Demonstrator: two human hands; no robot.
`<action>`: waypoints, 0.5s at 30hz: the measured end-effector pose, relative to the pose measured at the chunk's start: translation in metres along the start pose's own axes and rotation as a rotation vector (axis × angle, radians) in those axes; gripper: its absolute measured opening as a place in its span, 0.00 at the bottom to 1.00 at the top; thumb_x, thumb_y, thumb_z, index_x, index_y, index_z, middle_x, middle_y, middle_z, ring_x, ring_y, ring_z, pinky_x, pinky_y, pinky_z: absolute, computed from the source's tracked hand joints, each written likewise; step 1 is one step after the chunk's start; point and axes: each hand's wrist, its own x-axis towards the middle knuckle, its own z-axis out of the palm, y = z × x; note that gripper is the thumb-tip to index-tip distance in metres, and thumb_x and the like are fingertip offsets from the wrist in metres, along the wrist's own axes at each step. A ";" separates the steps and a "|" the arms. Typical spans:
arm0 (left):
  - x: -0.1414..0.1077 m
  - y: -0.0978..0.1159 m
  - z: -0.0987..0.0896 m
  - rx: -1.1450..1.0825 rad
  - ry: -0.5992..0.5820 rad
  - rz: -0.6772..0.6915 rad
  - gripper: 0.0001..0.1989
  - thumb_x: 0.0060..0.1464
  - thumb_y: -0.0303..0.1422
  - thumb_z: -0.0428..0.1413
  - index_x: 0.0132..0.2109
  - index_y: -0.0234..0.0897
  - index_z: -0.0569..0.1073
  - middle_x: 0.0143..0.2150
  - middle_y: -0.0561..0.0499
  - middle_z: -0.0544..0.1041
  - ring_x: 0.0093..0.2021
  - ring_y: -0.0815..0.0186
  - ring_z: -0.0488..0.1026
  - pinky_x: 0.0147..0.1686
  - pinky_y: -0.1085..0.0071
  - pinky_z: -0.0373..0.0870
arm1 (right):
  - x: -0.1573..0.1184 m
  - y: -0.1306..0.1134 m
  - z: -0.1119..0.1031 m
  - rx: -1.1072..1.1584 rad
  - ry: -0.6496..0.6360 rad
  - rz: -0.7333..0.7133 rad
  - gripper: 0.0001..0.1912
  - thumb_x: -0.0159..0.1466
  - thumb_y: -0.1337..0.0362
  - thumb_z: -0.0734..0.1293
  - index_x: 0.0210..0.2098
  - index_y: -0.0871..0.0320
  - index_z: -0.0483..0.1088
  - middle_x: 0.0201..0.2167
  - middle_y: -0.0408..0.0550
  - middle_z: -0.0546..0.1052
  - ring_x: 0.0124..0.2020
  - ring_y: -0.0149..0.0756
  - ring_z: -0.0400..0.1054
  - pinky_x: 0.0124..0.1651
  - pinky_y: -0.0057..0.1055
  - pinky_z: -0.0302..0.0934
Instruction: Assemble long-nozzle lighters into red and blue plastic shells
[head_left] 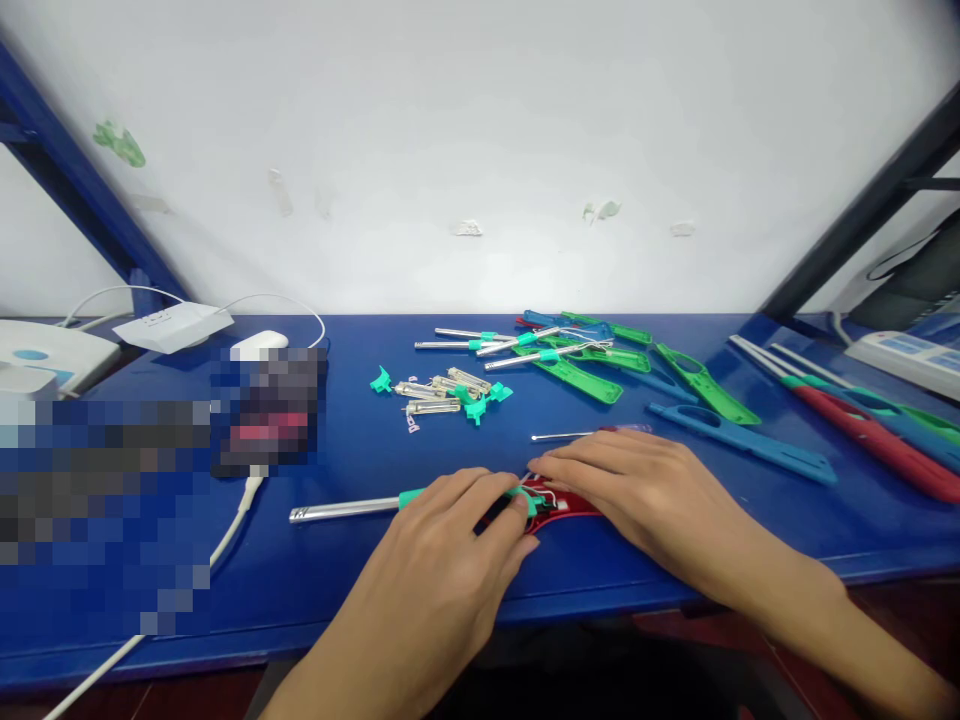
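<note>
Legible text: none that I can read.
From where I work, the white box (176, 328) at the back left carries a row of small dark marks, too small for me to make out. The phone (271, 405) appears to me only as coarse coloured blocks, so I can read nothing on it. On the black bag (919, 278) at far right I note small pale marks near the edge, likewise unreadable.
</note>
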 end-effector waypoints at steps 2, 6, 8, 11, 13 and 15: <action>-0.001 0.000 0.000 0.006 0.000 0.003 0.07 0.72 0.26 0.54 0.52 0.35 0.77 0.52 0.43 0.81 0.50 0.52 0.79 0.50 0.50 0.83 | 0.001 -0.001 0.001 -0.012 0.022 0.011 0.13 0.77 0.70 0.61 0.56 0.53 0.72 0.50 0.48 0.85 0.47 0.44 0.81 0.48 0.42 0.68; -0.002 0.000 0.001 -0.001 -0.019 -0.011 0.08 0.72 0.27 0.54 0.54 0.35 0.76 0.52 0.44 0.81 0.52 0.52 0.79 0.52 0.48 0.82 | 0.002 -0.002 0.002 -0.033 0.071 0.035 0.12 0.78 0.68 0.60 0.52 0.52 0.75 0.47 0.45 0.86 0.44 0.43 0.81 0.46 0.41 0.65; -0.002 0.000 0.001 0.003 -0.018 -0.011 0.08 0.72 0.27 0.53 0.54 0.34 0.75 0.52 0.44 0.81 0.52 0.51 0.79 0.52 0.47 0.81 | 0.001 -0.002 0.002 -0.035 0.085 0.040 0.13 0.78 0.68 0.60 0.52 0.52 0.75 0.46 0.44 0.86 0.44 0.42 0.81 0.46 0.41 0.64; -0.002 -0.001 0.001 0.007 -0.012 -0.010 0.08 0.73 0.28 0.53 0.53 0.34 0.76 0.52 0.43 0.81 0.51 0.51 0.79 0.52 0.48 0.81 | -0.004 -0.001 0.000 -0.030 0.080 0.044 0.14 0.78 0.69 0.60 0.52 0.52 0.76 0.47 0.44 0.86 0.45 0.41 0.80 0.47 0.40 0.64; -0.002 -0.001 0.001 0.005 -0.010 -0.010 0.08 0.73 0.28 0.52 0.53 0.35 0.75 0.52 0.43 0.80 0.51 0.51 0.79 0.51 0.49 0.82 | -0.008 -0.002 -0.001 -0.033 0.076 0.044 0.15 0.78 0.69 0.60 0.53 0.51 0.76 0.48 0.44 0.85 0.46 0.41 0.80 0.48 0.40 0.64; -0.002 -0.001 0.001 0.004 -0.011 -0.008 0.08 0.73 0.28 0.53 0.54 0.35 0.75 0.52 0.43 0.80 0.52 0.52 0.79 0.51 0.49 0.82 | -0.010 -0.002 -0.002 -0.038 0.071 0.037 0.16 0.78 0.69 0.60 0.55 0.51 0.77 0.50 0.45 0.85 0.48 0.41 0.79 0.51 0.41 0.64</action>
